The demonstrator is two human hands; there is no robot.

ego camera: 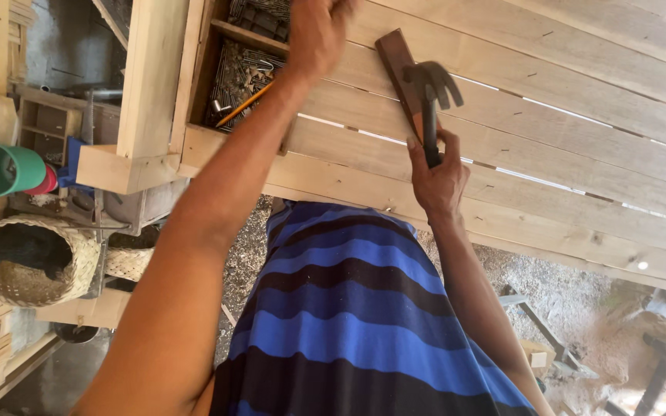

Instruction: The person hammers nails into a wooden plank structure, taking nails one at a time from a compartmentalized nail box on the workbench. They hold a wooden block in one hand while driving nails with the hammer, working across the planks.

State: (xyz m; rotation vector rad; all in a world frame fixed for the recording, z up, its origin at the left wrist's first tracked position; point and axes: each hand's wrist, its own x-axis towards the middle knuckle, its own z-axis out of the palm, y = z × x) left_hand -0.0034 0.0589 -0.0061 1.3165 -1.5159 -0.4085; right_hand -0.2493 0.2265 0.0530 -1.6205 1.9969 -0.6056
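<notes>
Upper centre of the frame, a claw hammer (pixel 431 92) lies head-up on the slatted plank surface (pixel 580 131), beside a dark wood strip (pixel 396 65). The right hand (pixel 437 177) has its fingers wrapped tight round the handle. The left hand (pixel 314 35) reaches over a compartment of nails (pixel 240 73) with a pencil (pixel 244 104); whether its fingers hold anything cannot be told. A blind reach risks a pricked finger, and a swung hammer could slip through the gaps.

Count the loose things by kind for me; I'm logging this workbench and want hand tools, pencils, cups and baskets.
Claw hammer, in the right hand: 1
Yellow pencil, by the left hand: 1
Cups, green and red: 2
Woven baskets: 1
Total: 5
</notes>
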